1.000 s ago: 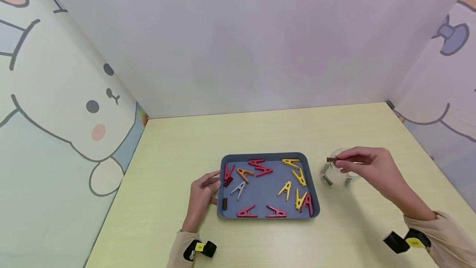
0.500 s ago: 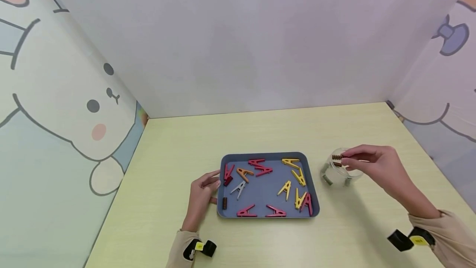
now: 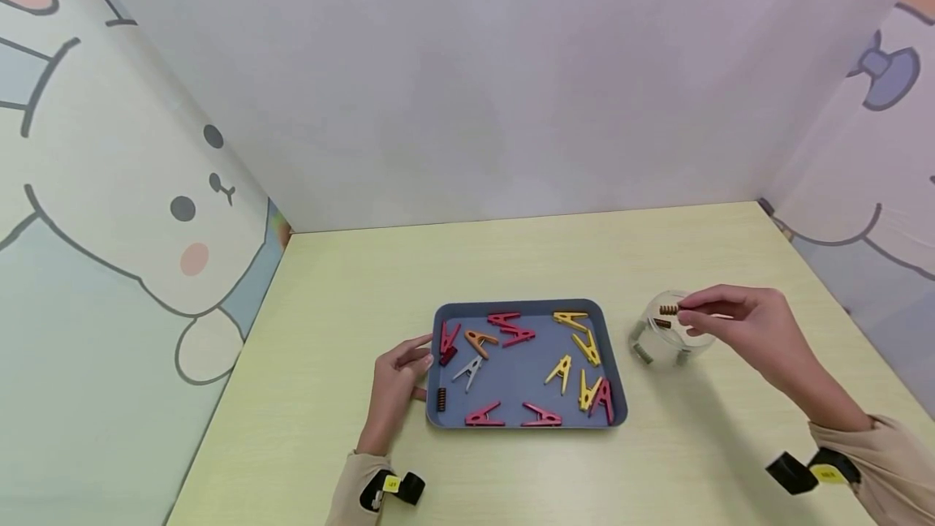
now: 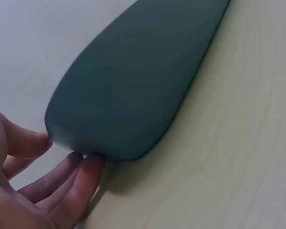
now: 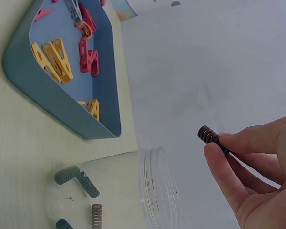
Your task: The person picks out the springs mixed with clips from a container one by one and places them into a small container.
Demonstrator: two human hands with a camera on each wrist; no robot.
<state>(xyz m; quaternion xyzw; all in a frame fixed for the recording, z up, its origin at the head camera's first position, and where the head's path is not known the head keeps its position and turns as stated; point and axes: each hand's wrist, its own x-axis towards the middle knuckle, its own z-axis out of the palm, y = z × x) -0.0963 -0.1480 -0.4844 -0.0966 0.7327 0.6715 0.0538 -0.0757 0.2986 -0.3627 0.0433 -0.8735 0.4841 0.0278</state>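
Observation:
Thumb and fingertips of my right hand [image 3: 741, 327] pinch a short dark coil spring [image 5: 208, 134]. In the head view that spring overlaps the mouth of a clear jar [image 3: 665, 355]; the right wrist view has it beyond the jar's rim [image 5: 157, 186]. Several coil springs, including a green spring [image 5: 66, 174] and a grey spring [image 5: 97, 215], lie at the jar's bottom. My left hand [image 3: 394, 384] grips the left end of a blue-grey tray [image 3: 526, 426], thumb at the rim and fingers against the lower side. Several plastic clips lie inside, such as a yellow clip [image 3: 561, 372].
Also in the tray are an orange clip [image 3: 480, 342], a grey clip [image 3: 470, 372], several red clips, and a dark coil spring [image 3: 441, 399] by the left wall. Tray and jar stand on a pale wooden table [image 3: 343, 291], with walls behind and at both sides.
My right hand has shifted a little to the right with the pinched spring, over the jar's mouth. The left hand and tray stay as they were.

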